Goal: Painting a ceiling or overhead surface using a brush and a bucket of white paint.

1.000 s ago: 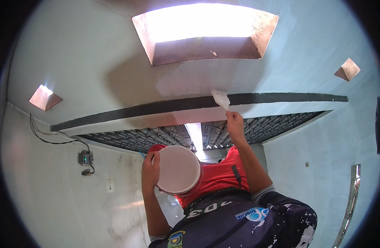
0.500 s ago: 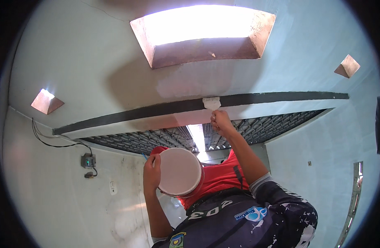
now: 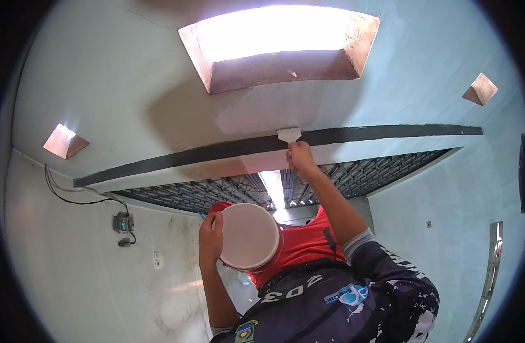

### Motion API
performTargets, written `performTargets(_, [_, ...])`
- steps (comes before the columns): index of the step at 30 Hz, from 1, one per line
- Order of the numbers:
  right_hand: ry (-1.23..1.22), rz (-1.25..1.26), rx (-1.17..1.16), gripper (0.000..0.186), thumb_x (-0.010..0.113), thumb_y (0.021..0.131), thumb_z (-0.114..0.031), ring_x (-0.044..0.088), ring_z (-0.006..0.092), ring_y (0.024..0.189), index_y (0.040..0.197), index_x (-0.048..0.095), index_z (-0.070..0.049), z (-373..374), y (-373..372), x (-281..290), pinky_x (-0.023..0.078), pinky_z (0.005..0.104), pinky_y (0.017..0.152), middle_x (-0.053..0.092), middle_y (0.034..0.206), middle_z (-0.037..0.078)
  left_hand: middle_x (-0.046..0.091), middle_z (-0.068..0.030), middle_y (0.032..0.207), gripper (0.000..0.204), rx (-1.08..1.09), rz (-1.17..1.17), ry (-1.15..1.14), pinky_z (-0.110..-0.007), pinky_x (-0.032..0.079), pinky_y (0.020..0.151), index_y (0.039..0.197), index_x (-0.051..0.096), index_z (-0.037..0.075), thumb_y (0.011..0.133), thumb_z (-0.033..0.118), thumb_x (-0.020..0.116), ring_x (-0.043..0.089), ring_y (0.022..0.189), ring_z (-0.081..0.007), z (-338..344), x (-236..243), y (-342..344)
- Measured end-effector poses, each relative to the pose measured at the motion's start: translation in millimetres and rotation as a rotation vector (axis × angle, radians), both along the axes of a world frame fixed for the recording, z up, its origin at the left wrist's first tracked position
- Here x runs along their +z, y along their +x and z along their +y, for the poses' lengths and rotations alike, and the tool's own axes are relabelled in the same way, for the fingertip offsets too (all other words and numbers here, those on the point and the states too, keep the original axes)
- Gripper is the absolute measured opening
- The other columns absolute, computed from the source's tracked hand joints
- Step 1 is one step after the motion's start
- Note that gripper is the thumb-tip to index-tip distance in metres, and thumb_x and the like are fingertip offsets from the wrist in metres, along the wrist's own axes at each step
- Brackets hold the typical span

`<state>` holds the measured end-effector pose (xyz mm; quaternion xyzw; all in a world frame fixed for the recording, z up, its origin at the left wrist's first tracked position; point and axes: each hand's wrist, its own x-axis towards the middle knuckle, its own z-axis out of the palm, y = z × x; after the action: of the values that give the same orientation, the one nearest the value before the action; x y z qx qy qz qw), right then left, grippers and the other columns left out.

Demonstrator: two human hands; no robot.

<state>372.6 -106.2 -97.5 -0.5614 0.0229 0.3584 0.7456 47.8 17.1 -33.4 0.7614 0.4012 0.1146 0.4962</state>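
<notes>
My right hand (image 3: 301,158) is closed around a putty knife (image 3: 289,135), its wide pale blade lying against the dark grey band (image 3: 354,135) painted across the wall. The blade covers part of the band's upper edge, just above my fingers; its handle is mostly hidden in my grip. Lower down and to the left, my left hand (image 3: 210,235) grips the side of a round whitish bucket (image 3: 249,237) close to my body. I see a pale surface inside the rim and cannot tell how full it is.
A bright opening (image 3: 285,73) with slanted brown sides is above the band, with small openings (image 3: 66,141) (image 3: 480,90) to either side. Dark latticework (image 3: 377,171) runs below the band. At left hang black cables and a small electrical box (image 3: 123,222); red cloth (image 3: 302,243) is beside the bucket.
My right hand has moved the putty knife slightly up and to the left, so its blade now reaches the band's upper edge. My left hand and the bucket stay nearly in place.
</notes>
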Motion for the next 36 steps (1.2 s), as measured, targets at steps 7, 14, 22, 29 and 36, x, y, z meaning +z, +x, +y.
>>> performTargets(7, [-0.050,-0.029,-0.091,0.013,0.049,0.097,-0.017,0.035,0.0073,0.041,0.089,0.041,-0.011,-18,-30,-2,0.022,0.0269,0.035,0.042,0.063,-0.002,0.070,-0.0163,0.103,0.039,0.005,0.011,-0.004,-0.035,0.048,0.089,0.112,0.066,-0.001,0.105,0.035,0.052,0.066,0.098,-0.0256,-1,3,-4])
performTargets(14, [-0.010,-0.019,-0.038,0.011,0.050,0.097,-0.018,0.033,0.0072,0.042,0.093,0.042,-0.012,-3,-6,-6,0.023,0.0270,0.036,0.041,0.063,-0.002,0.071,-0.0170,0.103,0.041,-0.016,0.018,0.012,-0.035,0.049,0.089,0.112,0.066,-0.001,0.104,0.037,0.052,0.067,0.098,-0.0266,-2,5,5])
performTargets(22, [-0.014,-0.024,-0.086,0.013,0.050,0.098,-0.020,0.039,0.0083,0.045,0.097,0.044,-0.009,0,-54,-24,0.026,0.0272,0.035,0.044,0.064,0.000,0.071,-0.0168,0.104,0.043,0.001,-0.010,0.011,-0.036,0.049,0.089,0.113,0.066,-0.001,0.104,0.038,0.052,0.067,0.098,-0.0269,-2,1,-1])
performTargets(29, [0.036,0.063,-0.069,0.012,0.050,0.098,-0.019,0.035,0.0082,0.042,0.096,0.042,-0.010,37,-40,-20,0.023,0.0273,0.034,0.040,0.060,-0.001,0.071,-0.0169,0.105,0.041,0.004,0.018,0.020,-0.036,0.049,0.091,0.114,0.066,-0.001,0.104,0.036,0.053,0.067,0.100,-0.0278,-1,-1,0])
performTargets(36, [0.033,-0.092,-0.178,0.012,0.050,0.098,-0.017,0.037,0.0084,0.041,0.093,0.041,-0.010,42,-63,-42,0.023,0.0262,0.032,0.043,0.061,-0.001,0.070,-0.0181,0.110,0.042,-0.005,-0.021,-0.006,-0.036,0.048,0.092,0.114,0.066,-0.002,0.104,0.036,0.053,0.067,0.103,-0.0283,2,-8,-3])
